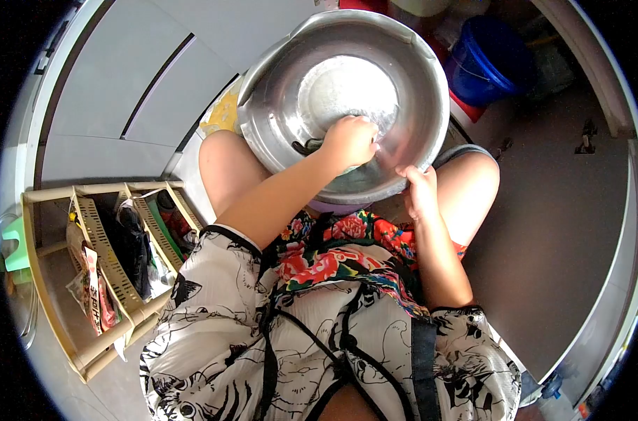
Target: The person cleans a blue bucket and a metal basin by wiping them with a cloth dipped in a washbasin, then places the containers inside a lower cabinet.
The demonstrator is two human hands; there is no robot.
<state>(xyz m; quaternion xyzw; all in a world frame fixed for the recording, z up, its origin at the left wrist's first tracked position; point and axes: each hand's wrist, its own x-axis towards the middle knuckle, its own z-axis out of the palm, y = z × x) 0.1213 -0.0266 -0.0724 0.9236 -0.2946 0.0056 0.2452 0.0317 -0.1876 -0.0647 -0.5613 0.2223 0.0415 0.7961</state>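
A large, dented metal basin (263, 84) is tilted between my knees, its shiny inside facing me. My left hand (350, 142) reaches into it, fingers curled in a fist near the inner wall. A dark, looped strip (306, 146) pokes out beside that fist, and something pale greenish shows beneath it; what the fist holds is mostly hidden. With my right hand (420, 191) I grip the basin's near right rim, thumb on the inner side. Part of a purple object (340, 207) shows under the basin.
At left stands a beige slatted rack (98, 245) with packets and bags. A blue bucket (484, 67) is at the upper right, beside an open dark cabinet door (543, 231). Grey cabinet fronts (143, 84) line the upper left.
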